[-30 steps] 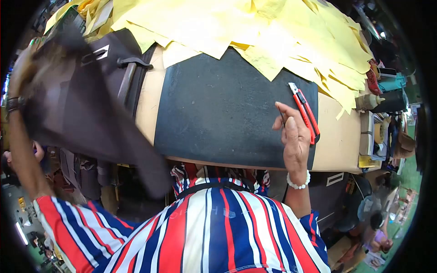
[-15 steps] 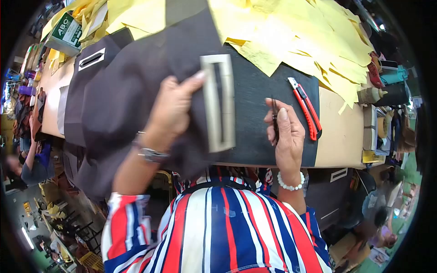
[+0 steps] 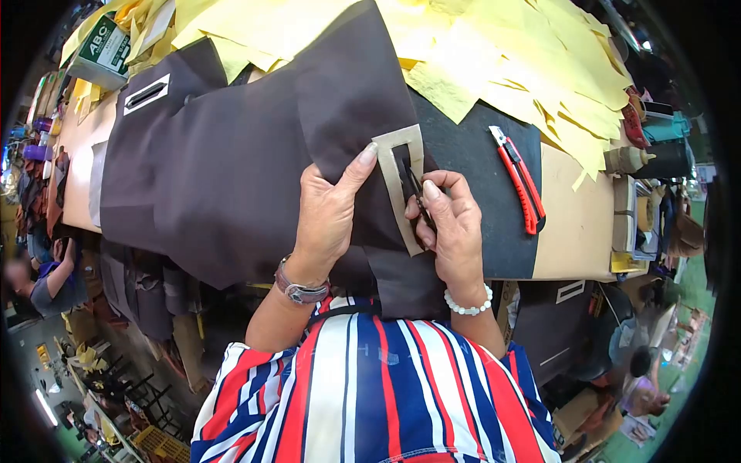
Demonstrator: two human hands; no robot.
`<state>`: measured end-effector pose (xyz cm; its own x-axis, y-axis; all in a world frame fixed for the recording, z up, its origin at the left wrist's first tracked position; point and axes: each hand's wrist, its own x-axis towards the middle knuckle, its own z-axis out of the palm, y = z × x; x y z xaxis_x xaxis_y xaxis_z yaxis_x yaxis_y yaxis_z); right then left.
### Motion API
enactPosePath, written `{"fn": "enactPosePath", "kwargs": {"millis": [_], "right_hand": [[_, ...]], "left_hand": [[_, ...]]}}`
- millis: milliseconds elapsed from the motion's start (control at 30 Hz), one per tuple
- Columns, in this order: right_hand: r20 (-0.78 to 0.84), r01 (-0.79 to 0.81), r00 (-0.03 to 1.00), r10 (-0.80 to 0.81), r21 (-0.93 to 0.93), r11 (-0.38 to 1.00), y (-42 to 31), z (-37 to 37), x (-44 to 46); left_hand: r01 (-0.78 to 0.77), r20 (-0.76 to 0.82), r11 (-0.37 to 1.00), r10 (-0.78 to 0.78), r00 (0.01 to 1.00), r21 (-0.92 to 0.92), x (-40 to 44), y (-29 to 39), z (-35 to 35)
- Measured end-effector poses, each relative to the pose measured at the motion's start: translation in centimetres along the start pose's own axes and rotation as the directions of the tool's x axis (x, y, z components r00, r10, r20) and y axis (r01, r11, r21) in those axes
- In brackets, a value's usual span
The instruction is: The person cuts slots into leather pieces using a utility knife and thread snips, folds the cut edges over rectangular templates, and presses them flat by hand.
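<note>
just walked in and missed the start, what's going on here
A person's left hand holds a dark piece, thumb at the edge of its pale frame. The right hand holds a slim dark tool at the frame's opening. A red cutter lies on the black mat, with yellow sheets piled beyond.

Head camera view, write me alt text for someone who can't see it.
A person's left hand grips dark material at a pale rectangular frame, while the right hand holds a slim dark tool at its slot. A red utility knife lies on the black mat to the right, near piled yellow sheets.
</note>
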<state>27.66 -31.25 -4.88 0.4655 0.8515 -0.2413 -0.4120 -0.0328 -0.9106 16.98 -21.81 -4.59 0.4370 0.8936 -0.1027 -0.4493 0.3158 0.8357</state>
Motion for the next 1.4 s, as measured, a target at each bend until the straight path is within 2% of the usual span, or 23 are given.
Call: {"fn": "enactPosePath", "kwargs": {"millis": [133,233,533,733,800,833,933,1200,1400], "right_hand": [[0.018,-0.049,0.999,0.049,0.007,0.999,-0.5,0.1,0.1],[0.047,-0.01,0.999,0.007,0.064,0.998,-0.5,0.2,0.4],[0.064,-0.016,0.998,0.012,0.07,0.997,-0.8,0.9,0.8],[0.032,0.007,0.999,-0.008,0.017,1.0,-0.1,1.3,0.8],[0.009,0.05,0.999,-0.049,-0.119,0.992,-0.1,1.5,0.5],[-0.001,0.072,0.997,-0.073,-0.185,0.98,-0.2,1.5,0.4],[-0.004,0.023,1.0,-0.024,-0.157,0.987,-0.9,1.4,-0.8],[-0.043,0.0,0.999,-0.009,-0.2,0.98,0.4,1.8,-1.6],[-0.088,0.068,0.994,-0.071,-0.033,0.997,1.0,2.6,-1.4]], "left_hand": [[-0.062,0.002,0.993,0.062,0.998,0.096,-0.4,-0.1,-0.2],[-0.072,0.008,0.987,0.071,0.997,0.144,-0.9,-0.1,-0.2],[-0.038,0.008,0.992,0.038,0.999,0.12,-1.1,0.0,-0.8],[-0.027,-0.023,0.994,0.029,0.999,0.107,-1.4,0.4,-0.5],[-0.041,-0.037,0.989,0.046,0.998,0.141,-1.1,0.1,-0.5],[-0.082,-0.067,0.99,0.09,0.994,0.117,-1.0,0.0,-0.3],[-0.078,-0.127,0.997,0.077,0.989,-0.01,-1.1,-0.4,0.1],[-0.139,-0.196,0.985,0.118,0.973,-0.098,-1.6,-1.4,1.5],[-0.133,-0.197,0.987,0.113,0.974,-0.091,-2.3,-1.7,1.5]]}}
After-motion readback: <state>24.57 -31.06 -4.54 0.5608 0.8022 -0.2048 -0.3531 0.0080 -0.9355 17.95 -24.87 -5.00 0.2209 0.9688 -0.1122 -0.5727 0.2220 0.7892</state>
